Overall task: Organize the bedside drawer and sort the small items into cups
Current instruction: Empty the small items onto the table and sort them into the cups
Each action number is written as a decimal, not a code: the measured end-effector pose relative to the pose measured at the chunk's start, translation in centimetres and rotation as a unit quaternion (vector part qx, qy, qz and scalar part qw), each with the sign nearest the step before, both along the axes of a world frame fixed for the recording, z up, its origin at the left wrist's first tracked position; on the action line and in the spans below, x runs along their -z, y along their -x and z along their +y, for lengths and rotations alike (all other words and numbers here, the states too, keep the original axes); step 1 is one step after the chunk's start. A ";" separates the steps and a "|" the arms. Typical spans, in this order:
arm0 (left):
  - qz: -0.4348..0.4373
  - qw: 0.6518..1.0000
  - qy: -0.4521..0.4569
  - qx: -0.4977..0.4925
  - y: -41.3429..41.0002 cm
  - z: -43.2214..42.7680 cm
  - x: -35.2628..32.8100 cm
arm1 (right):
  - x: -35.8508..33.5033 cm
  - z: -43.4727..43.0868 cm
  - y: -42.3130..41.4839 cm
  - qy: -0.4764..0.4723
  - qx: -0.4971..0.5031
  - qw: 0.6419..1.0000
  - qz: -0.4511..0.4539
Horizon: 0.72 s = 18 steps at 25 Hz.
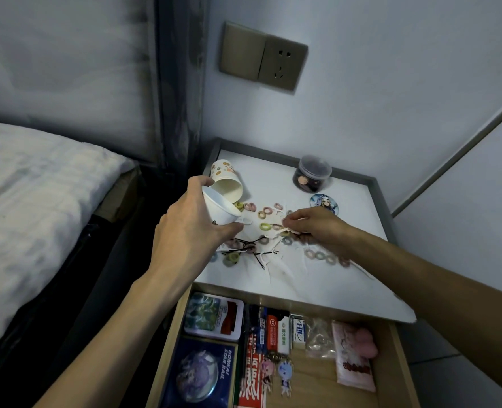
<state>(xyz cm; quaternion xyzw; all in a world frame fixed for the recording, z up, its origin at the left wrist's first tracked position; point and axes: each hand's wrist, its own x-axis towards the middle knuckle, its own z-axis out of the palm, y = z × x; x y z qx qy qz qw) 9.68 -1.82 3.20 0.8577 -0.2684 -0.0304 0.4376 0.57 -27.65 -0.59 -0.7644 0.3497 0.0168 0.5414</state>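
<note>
Head view: you're looking down on the white nightstand top (317,287), with the bed (38,187) off to your left.
Left hand: your left hand (191,231) is wrapped round the white cup (220,210), holding it tilted just above the top with its mouth toward the pile.
Patterned cup: the patterned cup (224,184) lies on its side right behind the white one, mouth toward the hair ties.
Bobby pins: black bobby pins (245,245) lie tangled just below your left hand.
Hair ties: small coloured hair ties (264,226) are scattered between your hands and on past the right wrist.
Loose picks: white loose floss picks (276,262) lie fanned out near the front edge.
Right hand: your right hand (311,225), well apart from the left, pinches a floss pick (285,230) down among the ties.
Jar: a clear jar (311,173) stands at the back, with a round badge (325,203) flat in front of it.
Drawer: the drawer (311,390) is pulled open below, with tins (214,316) at the left, erasers (298,331) and keychains (283,375) in the middle, and a pink pack (352,363) at the right.
</note>
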 end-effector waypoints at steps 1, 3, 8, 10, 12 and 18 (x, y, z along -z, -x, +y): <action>-0.001 1.000 -0.001 0.000 0.1 0.0 0.0 | 0.2 -0.1 0.3 -0.036 0.017 0.999 -0.001; -0.005 1.000 -0.003 0.001 0.1 -0.1 0.0 | 0.3 -0.2 0.6 -0.105 0.050 0.993 -0.002; -0.011 1.000 -0.013 0.001 0.0 -0.3 0.0 | -0.4 -0.4 0.5 -0.189 0.141 0.972 -0.012; -0.010 1.000 -0.013 0.002 0.0 -0.3 0.1 | -0.5 -0.6 0.4 -0.180 0.168 0.968 -0.046; -0.008 1.000 -0.011 0.003 0.1 -0.4 0.1 | -0.7 -0.6 0.5 -0.144 0.170 0.973 -0.066; -0.003 1.000 -0.006 0.007 0.1 -0.3 0.0 | -0.8 -0.3 0.3 -0.076 0.165 0.979 -0.089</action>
